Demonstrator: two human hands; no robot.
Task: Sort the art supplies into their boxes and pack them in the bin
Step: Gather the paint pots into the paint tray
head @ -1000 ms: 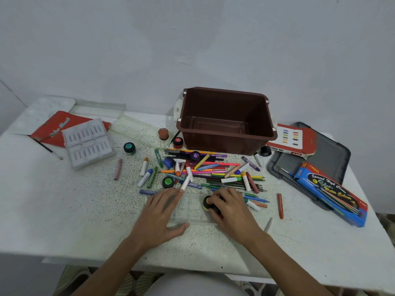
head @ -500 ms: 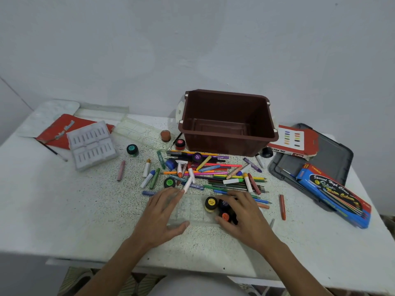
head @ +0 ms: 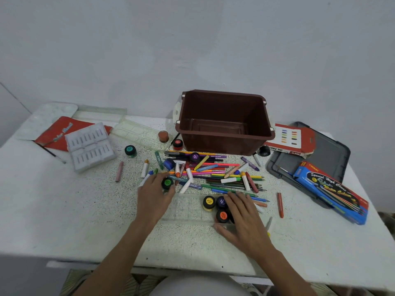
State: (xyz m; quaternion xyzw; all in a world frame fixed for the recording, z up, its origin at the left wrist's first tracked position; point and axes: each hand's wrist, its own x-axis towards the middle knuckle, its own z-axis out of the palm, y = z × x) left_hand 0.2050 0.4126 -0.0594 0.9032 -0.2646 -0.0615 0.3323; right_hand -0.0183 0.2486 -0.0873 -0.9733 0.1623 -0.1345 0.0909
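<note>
ok so the left grip (head: 156, 195) is clamped round the small green-lidded paint pot (head: 167, 183) on the speckled white desk (head: 64, 210) beside the clear plastic tray (head: 188, 208), the right grip (head: 241, 218) lies flat with fingers apart on that tray, and the pot looks light, rigid and slick, so I'd pinch its sides.

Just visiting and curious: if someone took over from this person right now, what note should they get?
Left hand holds the green-lidded jar beside the pile. Right hand rests flat on the clear tray.
Done: yellow jar, purple jar and orange jar stand in the tray.
Left: teal jar, red jar and the pencils and crayons lie loose on the table; the brown bin is empty.
</note>
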